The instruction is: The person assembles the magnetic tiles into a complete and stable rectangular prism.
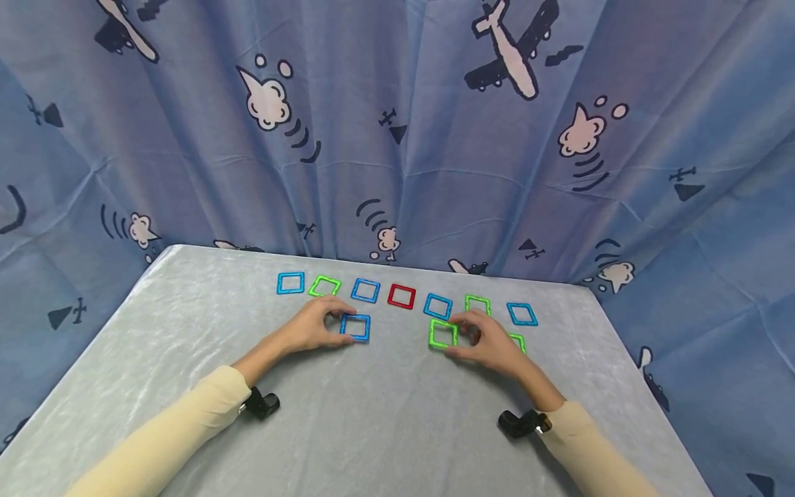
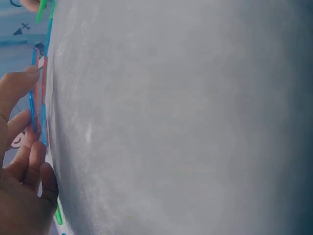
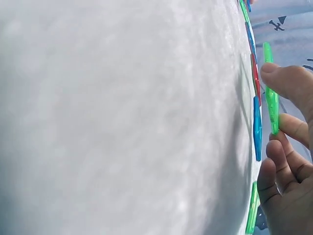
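My left hand pinches a blue square frame tile between thumb and fingers; the left wrist view shows this tile edge-on, raised off the cloth. On the other side, my right hand grips a green square frame tile by its edge. That green tile is seen edge-on in the right wrist view, held above the table. Behind the hands, a loose row of similar tiles includes a red one in the middle and a blue one beside it.
A grey cloth covers the table. The row also has blue tiles at its left end and right end. Another green tile is partly hidden behind the right hand. A blue curtain with airplane prints hangs behind the table.
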The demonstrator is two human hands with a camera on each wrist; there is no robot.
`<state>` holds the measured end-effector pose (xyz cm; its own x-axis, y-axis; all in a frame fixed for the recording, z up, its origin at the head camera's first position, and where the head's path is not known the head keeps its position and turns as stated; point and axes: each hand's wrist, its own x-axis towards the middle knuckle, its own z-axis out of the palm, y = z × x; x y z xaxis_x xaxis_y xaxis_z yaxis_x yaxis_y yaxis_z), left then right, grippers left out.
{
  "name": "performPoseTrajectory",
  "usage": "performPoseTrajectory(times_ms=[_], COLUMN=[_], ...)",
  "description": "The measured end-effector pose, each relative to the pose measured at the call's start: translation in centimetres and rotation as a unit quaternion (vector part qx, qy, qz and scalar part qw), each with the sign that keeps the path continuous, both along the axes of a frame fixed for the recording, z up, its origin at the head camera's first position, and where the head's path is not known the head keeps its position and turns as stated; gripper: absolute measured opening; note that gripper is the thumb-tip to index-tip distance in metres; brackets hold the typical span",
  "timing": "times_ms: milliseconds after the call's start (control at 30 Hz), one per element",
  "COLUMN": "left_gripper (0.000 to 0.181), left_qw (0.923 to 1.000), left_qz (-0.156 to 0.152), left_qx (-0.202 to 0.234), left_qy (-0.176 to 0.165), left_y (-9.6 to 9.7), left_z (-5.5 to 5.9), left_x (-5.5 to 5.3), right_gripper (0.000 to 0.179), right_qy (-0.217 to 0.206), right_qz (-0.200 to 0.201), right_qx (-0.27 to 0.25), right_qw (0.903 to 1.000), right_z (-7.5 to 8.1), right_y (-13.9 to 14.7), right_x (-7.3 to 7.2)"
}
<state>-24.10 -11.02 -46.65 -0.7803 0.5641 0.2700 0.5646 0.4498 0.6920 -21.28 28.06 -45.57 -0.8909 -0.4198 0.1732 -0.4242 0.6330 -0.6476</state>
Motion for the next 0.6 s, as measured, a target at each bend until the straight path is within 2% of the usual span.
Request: performPoseTrajectory(times_ms=[167, 400, 600], left_gripper=[0.052, 0.051, 0.05], left_qw=[1.0, 0.9999, 0.9999], left_qz=[0.003, -0.009, -0.012], left_qx=[0.005, 0.011, -0.002], left_qy=[0.002, 0.009, 0.006], left_y=[0.0, 0.6, 1.4], left_z=[-0.1, -0.1, -0.2], left_x=[-0.1, -0.3, -0.3], right_gripper=[0.051, 0.05, 0.052], right_qy=[0.001, 0.003, 0.004], right_qz=[0.012, 0.029, 0.048], right_qx=[-0.005, 0.001, -0.004], right_qw=[0.9999, 0.9996, 0.9989], right_z=[0.2, 0.0, -0.2], right_y=[-0.8, -2.1, -3.2], right_x=[-0.3, -0.6, -0.9])
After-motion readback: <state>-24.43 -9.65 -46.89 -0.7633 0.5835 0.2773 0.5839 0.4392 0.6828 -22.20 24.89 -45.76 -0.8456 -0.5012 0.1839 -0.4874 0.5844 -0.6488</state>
